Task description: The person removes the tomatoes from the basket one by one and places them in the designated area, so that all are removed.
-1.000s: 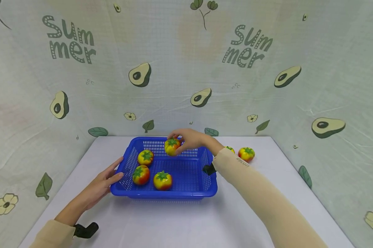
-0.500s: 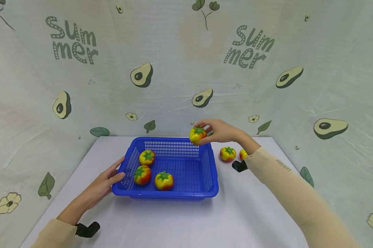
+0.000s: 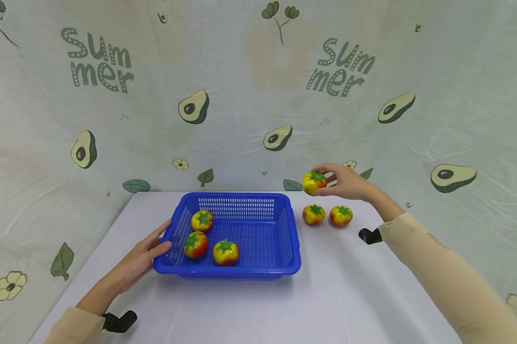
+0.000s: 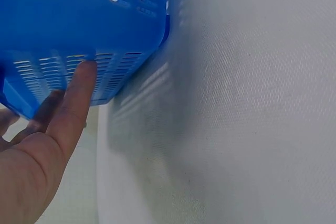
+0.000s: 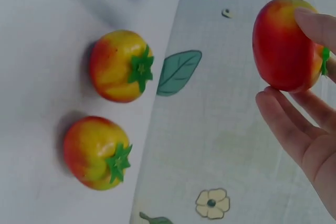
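Observation:
My right hand (image 3: 346,184) holds a yellow-and-red tomato (image 3: 312,184) with a green star-shaped top, raised above the table. In the right wrist view, the thumb and fingertips pinch this tomato (image 5: 283,45) by its sides. Two similar tomatoes, one on the left (image 3: 314,215) and one on the right (image 3: 341,216), lie on the table below that hand. A blue plastic basket (image 3: 224,270) stands left of them with three tomatoes inside (image 3: 202,220). My left hand (image 3: 140,260) touches the basket's left side with thumb and fingers fairly straight; the left wrist view shows the thumb (image 4: 76,103) against the slotted wall.
The white table (image 3: 224,315) ends at a pale cloth backdrop (image 3: 241,62) printed with avocados, leaves and lettering. Cloth also hangs at both sides. A small black device sits at each wrist.
My right hand has carried the tomato from over the basket out to the right, above the two tomatoes on the table. My left hand and the basket have stayed in place.

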`<action>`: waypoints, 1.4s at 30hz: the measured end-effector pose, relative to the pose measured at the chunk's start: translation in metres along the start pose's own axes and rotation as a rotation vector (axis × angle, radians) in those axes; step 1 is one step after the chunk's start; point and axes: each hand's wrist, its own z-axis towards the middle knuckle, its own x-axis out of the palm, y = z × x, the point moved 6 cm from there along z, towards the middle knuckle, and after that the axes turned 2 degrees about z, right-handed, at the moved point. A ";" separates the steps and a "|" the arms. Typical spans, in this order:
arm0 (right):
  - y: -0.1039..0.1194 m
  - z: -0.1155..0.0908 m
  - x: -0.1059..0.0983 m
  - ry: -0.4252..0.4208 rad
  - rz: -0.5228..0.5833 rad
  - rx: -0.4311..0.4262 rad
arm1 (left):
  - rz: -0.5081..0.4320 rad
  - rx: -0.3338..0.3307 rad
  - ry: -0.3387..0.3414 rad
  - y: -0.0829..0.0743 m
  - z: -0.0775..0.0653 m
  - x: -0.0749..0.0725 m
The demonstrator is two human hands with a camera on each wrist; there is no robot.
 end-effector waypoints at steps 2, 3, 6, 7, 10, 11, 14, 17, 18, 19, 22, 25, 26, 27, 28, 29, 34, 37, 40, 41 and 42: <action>-0.009 -0.008 -0.005 -0.023 -0.013 0.020 | 0.002 -0.001 0.001 0.000 0.000 0.001; -0.014 -0.012 -0.008 -0.034 -0.014 0.030 | 0.001 -0.002 0.001 0.000 -0.001 0.001; -0.027 -0.023 -0.015 -0.059 -0.019 0.057 | 0.002 0.001 0.006 0.000 0.000 0.002; -0.032 -0.027 -0.017 -0.063 -0.019 0.067 | 0.001 0.002 0.006 0.000 0.000 0.001; -0.047 -0.036 -0.023 -0.074 -0.032 0.109 | -0.004 0.000 0.006 0.000 0.001 0.000; -0.053 -0.039 -0.025 -0.077 -0.034 0.127 | -0.006 -0.004 0.002 0.001 0.001 0.000; -0.068 -0.047 -0.029 -0.086 -0.037 0.180 | -0.006 -0.007 -0.002 0.001 0.001 -0.001; -0.081 -0.055 -0.032 -0.094 -0.029 0.219 | -0.003 -0.005 0.004 0.001 0.000 0.000; -0.086 -0.057 -0.032 -0.095 -0.027 0.229 | -0.005 -0.005 0.005 0.001 0.000 0.000; -0.090 -0.060 -0.032 -0.096 -0.028 0.236 | -0.002 -0.003 0.008 0.001 0.000 0.000; -0.104 -0.067 -0.032 -0.104 -0.028 0.266 | -0.001 -0.001 0.007 0.002 -0.001 0.000; -0.118 -0.073 -0.033 -0.114 -0.025 0.292 | 0.001 -0.002 0.001 0.002 0.000 0.000; -0.123 -0.076 -0.033 -0.118 -0.021 0.302 | -0.001 -0.007 -0.003 0.002 0.000 0.000; -0.128 -0.078 -0.033 -0.120 -0.021 0.309 | -0.001 -0.008 -0.005 0.002 0.000 0.000; -0.133 -0.080 -0.033 -0.120 -0.015 0.319 | 0.002 -0.007 -0.004 0.002 0.000 0.000; -0.137 -0.082 -0.033 -0.119 -0.008 0.328 | 0.004 -0.006 -0.002 0.002 0.000 0.001; -0.155 -0.091 -0.029 -0.109 0.002 0.360 | 0.008 0.001 0.000 0.001 -0.001 0.002; -0.164 -0.095 -0.025 -0.102 -0.004 0.371 | 0.004 0.002 -0.008 0.002 0.000 0.001; -0.172 -0.099 -0.019 -0.100 -0.001 0.387 | 0.002 0.001 -0.008 0.002 0.000 0.001; -0.175 -0.100 -0.017 -0.102 -0.002 0.390 | 0.003 0.001 -0.009 0.003 0.000 0.000; -0.178 -0.101 -0.015 -0.103 -0.005 0.393 | 0.005 0.001 -0.009 0.003 0.001 0.000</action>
